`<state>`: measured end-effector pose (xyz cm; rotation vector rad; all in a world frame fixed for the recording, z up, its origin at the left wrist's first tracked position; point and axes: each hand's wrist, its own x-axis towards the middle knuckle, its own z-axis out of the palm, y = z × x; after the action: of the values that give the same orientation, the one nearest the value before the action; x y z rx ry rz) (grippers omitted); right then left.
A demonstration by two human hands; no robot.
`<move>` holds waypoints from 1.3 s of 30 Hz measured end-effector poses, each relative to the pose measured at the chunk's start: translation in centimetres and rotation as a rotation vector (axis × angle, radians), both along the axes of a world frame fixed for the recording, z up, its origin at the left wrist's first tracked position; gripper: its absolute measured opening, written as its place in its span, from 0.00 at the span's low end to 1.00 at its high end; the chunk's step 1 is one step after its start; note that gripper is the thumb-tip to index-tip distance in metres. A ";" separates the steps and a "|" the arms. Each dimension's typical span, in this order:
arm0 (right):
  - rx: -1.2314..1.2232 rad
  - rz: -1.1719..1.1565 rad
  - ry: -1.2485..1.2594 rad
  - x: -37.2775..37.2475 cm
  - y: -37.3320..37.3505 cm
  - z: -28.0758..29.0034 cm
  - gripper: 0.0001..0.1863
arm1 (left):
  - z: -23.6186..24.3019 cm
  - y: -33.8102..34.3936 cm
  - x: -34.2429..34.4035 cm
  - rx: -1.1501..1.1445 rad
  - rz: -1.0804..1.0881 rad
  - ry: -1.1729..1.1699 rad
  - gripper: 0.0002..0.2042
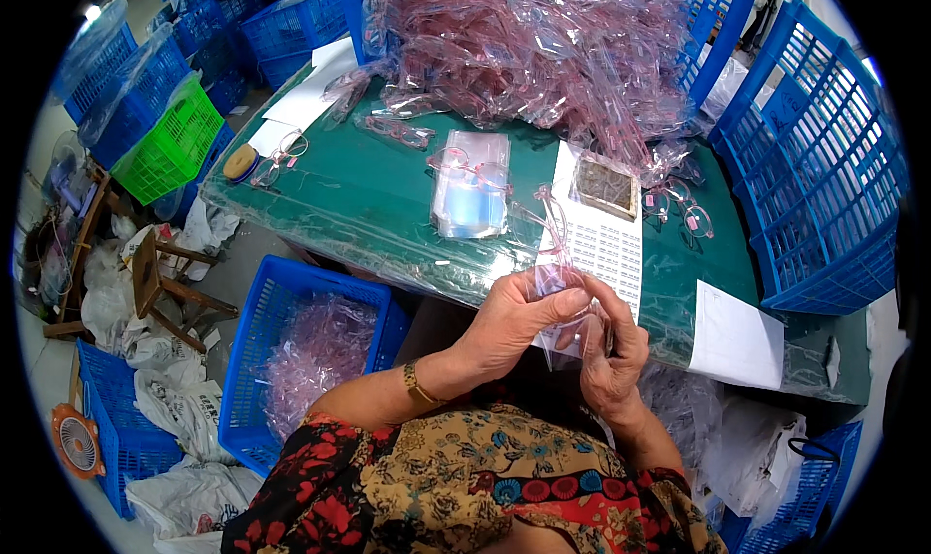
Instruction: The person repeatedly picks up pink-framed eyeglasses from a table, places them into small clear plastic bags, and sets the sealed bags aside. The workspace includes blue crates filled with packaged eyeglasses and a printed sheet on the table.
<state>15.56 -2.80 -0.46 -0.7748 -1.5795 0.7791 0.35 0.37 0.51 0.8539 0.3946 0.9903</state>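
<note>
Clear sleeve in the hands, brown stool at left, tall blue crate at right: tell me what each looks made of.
Sleeve: probably thin, glossy plastic film; it is see-through and catches highlights.
Stool: likely wood, apparently plain or worn; brown, straight-cut legs suggest it.
Crate: most likely moulded rigid plastic, slightly shiny; even blue colour and regular open lattice.

We hold a clear plastic sleeve (556,281) between the left hand (506,323) and the right hand (616,352) at the near edge of the green table (349,200), pink-framed glasses (556,222) just beyond the fingers. On the table we see stacked clear sleeves (469,215), a white label sheet (609,253) and, behind, a big heap of bagged pink glasses (524,55).
</note>
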 end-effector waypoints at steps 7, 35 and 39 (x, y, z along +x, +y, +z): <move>-0.023 -0.010 0.181 -0.9 -0.3 -0.2 0.18 | -0.3 0.0 0.0 0.006 -0.021 0.009 0.15; -0.236 0.416 -0.084 0.0 -1.4 1.5 0.25 | 3.0 2.5 -4.2 -0.299 0.526 -0.252 0.10; -0.047 0.177 -0.306 4.7 0.3 3.2 0.20 | -0.4 3.1 -13.3 -0.179 0.748 -0.151 0.08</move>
<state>20.23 -2.48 2.76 -0.8258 -1.9295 0.8578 -12.92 3.45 0.15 0.4569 0.6847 1.6680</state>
